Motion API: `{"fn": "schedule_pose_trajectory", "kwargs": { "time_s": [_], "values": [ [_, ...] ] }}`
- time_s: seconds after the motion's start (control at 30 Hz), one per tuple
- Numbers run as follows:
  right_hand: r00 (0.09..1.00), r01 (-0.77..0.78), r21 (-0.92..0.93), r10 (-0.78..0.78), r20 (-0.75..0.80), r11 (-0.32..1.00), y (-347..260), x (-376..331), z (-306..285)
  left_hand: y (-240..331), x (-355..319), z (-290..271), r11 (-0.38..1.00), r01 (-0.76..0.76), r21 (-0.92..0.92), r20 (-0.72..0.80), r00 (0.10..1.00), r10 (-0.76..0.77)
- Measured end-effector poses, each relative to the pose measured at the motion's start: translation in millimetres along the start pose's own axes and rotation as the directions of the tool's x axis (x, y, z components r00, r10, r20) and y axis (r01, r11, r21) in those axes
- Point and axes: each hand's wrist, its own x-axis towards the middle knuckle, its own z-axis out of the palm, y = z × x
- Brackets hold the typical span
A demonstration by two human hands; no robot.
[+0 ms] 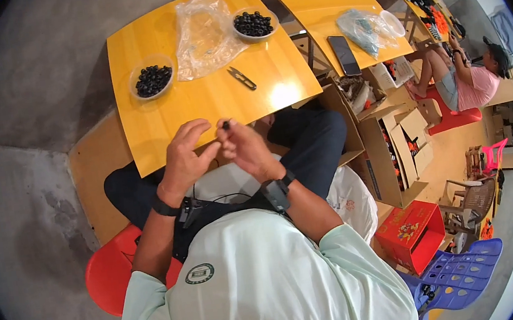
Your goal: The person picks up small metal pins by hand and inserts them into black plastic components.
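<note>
Between the thumb and fingertips of my right hand (244, 147) is a small black piece (226, 125), held up just past the table's near edge. Close beside it, my left hand (186, 157) has its thumb and fingers apart, with nothing visible in it. Ahead is a yellow table (200, 106). A clear bowl (133, 79) of small black pieces stands at its left, and a second such bowl (275, 21) stands farther back on the right. A crumpled clear plastic bag (202, 46) lies between them. Thread snips (241, 79) rest nearer to me.
To the right, another yellow table (302, 3) bears a phone (344, 55) and a plastic bag (363, 26). Cardboard boxes (414, 126), a red box (411, 237) and a blue chair (465, 272) crowd my right side. Beyond, a person in pink (476, 84) sits on a red stool.
</note>
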Motion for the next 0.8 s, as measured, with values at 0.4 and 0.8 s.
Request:
{"fn": "schedule_pose_trajectory", "kwargs": {
  "time_s": [0.4, 0.8],
  "values": [
    [0.491, 0.323, -0.778, -0.798, -0.349, 0.539, -209, -139, -118, -60, -28, -9, 0.939, 0.31, -0.151, 0.01, 0.95, -0.312],
    [0.334, -0.098, -0.717, -0.656, -0.677, 0.69, -220, -172, -224, -116, 52, -58, 0.943, 0.286, 0.168, -0.197, 0.947, -0.252]
  ]
}}
